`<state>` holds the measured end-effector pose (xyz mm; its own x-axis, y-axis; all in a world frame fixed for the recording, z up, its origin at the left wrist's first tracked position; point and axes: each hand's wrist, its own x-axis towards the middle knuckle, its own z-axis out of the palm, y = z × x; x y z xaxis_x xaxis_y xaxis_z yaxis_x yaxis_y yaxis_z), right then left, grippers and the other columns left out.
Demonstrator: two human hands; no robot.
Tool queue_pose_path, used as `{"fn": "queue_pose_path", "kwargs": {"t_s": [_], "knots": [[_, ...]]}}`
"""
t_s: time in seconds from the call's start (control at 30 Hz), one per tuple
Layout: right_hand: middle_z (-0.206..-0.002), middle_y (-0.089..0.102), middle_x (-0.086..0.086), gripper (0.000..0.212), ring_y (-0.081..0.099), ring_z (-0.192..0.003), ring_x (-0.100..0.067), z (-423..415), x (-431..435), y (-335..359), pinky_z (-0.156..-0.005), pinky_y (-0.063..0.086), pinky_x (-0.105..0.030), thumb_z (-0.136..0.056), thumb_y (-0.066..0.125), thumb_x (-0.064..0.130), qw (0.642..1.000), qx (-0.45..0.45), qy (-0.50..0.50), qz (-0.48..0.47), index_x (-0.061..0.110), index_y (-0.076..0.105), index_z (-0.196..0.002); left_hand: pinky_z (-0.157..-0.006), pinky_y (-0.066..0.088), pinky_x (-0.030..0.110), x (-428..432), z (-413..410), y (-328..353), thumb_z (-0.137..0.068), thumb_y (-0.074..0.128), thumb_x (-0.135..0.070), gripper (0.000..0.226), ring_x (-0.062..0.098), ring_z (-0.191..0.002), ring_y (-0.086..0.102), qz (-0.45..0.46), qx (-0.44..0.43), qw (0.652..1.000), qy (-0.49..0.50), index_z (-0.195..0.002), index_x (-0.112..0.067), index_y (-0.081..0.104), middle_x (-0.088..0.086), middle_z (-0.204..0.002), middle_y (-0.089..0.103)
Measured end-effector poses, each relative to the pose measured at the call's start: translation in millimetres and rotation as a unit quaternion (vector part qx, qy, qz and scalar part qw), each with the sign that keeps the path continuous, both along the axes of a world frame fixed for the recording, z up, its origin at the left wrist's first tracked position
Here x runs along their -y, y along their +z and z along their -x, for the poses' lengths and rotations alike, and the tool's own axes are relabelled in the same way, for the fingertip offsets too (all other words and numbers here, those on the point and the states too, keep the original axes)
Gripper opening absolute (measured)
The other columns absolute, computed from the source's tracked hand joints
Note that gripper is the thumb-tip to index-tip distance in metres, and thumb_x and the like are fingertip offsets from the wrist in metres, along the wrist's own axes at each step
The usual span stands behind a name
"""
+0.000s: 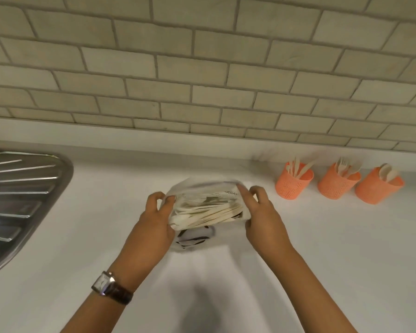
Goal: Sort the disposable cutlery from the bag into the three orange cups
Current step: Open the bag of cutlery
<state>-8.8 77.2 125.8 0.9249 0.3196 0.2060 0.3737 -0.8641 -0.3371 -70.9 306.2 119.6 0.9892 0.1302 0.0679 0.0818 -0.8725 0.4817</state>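
Note:
A clear plastic bag (203, 195) packed with pale disposable cutlery (209, 211) is held just above the white counter (106, 212). My left hand (155, 217) grips its left end and my right hand (259, 212) grips its right end. Three orange mesh cups stand in a row at the right by the wall. The left cup (293, 181) holds knives, the middle cup (338, 182) holds forks, the right cup (378, 186) holds spoons. The bag is blurred by motion.
A steel sink drainboard (19, 200) lies at the left edge of the counter. A tiled wall (202, 68) runs along the back. A watch sits on my left wrist (106, 283).

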Motion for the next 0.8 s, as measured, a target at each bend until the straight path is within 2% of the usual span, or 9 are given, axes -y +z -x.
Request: {"fn": "queue_pose_path", "kwargs": {"t_s": [0.1, 0.17, 0.23, 0.3, 0.37, 0.43, 0.57, 0.7, 0.8], "knots": [[-0.135, 0.030, -0.004, 0.089, 0.040, -0.071, -0.016, 12, 3, -21, -0.052, 0.026, -0.015, -0.077, 0.044, -0.010, 0.998, -0.056, 0.012, 0.026, 0.029, 0.010, -0.150, -0.048, 0.045, 0.017, 10, 8, -15, -0.083, 0.053, -0.008, 0.060, 0.015, -0.063, 0.058, 0.037, -0.033, 0.999, -0.002, -0.137, -0.025, 0.031, -0.004, -0.135, 0.016], [-0.133, 0.029, -0.005, 0.087, 0.042, -0.073, -0.016, 20, 2, -28, -0.050, 0.026, -0.014, -0.078, 0.045, -0.008, 0.997, -0.068, 0.002, 0.019, 0.028, 0.011, -0.150, -0.051, 0.052, 0.023, 12, 6, -20, -0.079, 0.055, -0.006, 0.061, 0.016, -0.061, 0.060, 0.068, -0.044, 0.997, 0.013, -0.133, -0.025, 0.034, -0.006, -0.132, 0.018], [-0.133, 0.027, -0.005, 0.079, 0.046, -0.090, -0.019, 27, -1, -31, -0.057, 0.038, -0.017, -0.079, 0.050, -0.002, 0.997, -0.075, -0.029, 0.019, 0.027, 0.023, -0.147, -0.053, 0.053, 0.028, 15, 6, -24, -0.076, 0.059, -0.006, 0.059, 0.018, -0.061, 0.060, 0.094, -0.050, 0.994, 0.027, -0.129, -0.021, 0.037, -0.005, -0.131, 0.021], [-0.131, 0.031, -0.006, 0.055, 0.047, -0.105, -0.023, 33, -4, -31, -0.068, 0.047, -0.025, -0.081, 0.058, 0.007, 0.997, -0.056, -0.056, 0.011, 0.023, 0.046, -0.132, -0.051, 0.050, 0.026, 20, 8, -30, -0.072, 0.064, -0.008, 0.059, 0.016, -0.059, 0.057, 0.110, -0.048, 0.993, 0.019, -0.124, -0.018, 0.039, -0.006, -0.129, 0.025], [-0.120, 0.044, -0.005, 0.030, 0.052, -0.099, -0.021, 38, -11, -27, -0.069, 0.044, -0.024, -0.083, 0.059, 0.009, 0.998, -0.027, -0.029, -0.041, 0.015, 0.061, -0.112, -0.047, 0.044, 0.020, 25, 9, -34, -0.069, 0.066, -0.009, 0.059, 0.010, -0.057, 0.053, 0.124, -0.039, 0.992, 0.008, -0.120, -0.021, 0.039, -0.007, -0.125, 0.028], [-0.111, 0.055, -0.004, 0.021, 0.058, -0.093, -0.021, 40, -21, -28, -0.070, 0.043, -0.023, -0.087, 0.053, 0.008, 0.996, -0.067, 0.048, -0.040, 0.009, 0.066, -0.104, -0.047, 0.047, 0.023, 26, 8, -36, -0.067, 0.066, -0.008, 0.061, 0.011, -0.059, 0.055, 0.134, -0.030, 0.991, 0.002, -0.118, -0.024, 0.038, -0.009, -0.122, 0.029], [-0.119, 0.056, -0.009, 0.028, 0.055, -0.105, -0.024, 22, -34, -48, -0.090, 0.046, -0.033, -0.091, 0.048, 0.014, 0.975, -0.192, 0.107, 0.043, 0.006, 0.058, -0.116, -0.054, 0.054, 0.029, 27, 7, -36, -0.068, 0.066, -0.009, 0.079, 0.016, -0.069, 0.061, 0.107, -0.037, 0.994, -0.015, -0.134, -0.031, 0.027, -0.009, -0.131, 0.021], [-0.144, 0.039, -0.012, 0.070, 0.041, -0.129, -0.027, -3, -37, -65, -0.102, 0.035, -0.032, -0.084, 0.059, 0.013, 0.967, -0.153, 0.130, 0.158, 0.008, 0.026, -0.146, -0.066, 0.054, 0.025, 30, 9, -41, -0.074, 0.067, -0.018, 0.088, 0.016, -0.082, 0.060, 0.089, -0.044, 0.995, -0.024, -0.142, -0.031, 0.013, -0.006, -0.144, 0.012], [-0.151, 0.030, -0.011, 0.080, 0.030, -0.138, -0.027, -12, -42, -70, -0.110, 0.026, -0.035, -0.082, 0.063, 0.012, 0.965, -0.137, 0.139, 0.175, 0.011, 0.018, -0.148, -0.071, 0.056, 0.028, 29, 10, -41, -0.074, 0.067, -0.017, 0.089, 0.016, -0.089, 0.059, 0.110, -0.052, 0.992, -0.013, -0.142, -0.031, 0.012, -0.010, -0.144, 0.011]]}}
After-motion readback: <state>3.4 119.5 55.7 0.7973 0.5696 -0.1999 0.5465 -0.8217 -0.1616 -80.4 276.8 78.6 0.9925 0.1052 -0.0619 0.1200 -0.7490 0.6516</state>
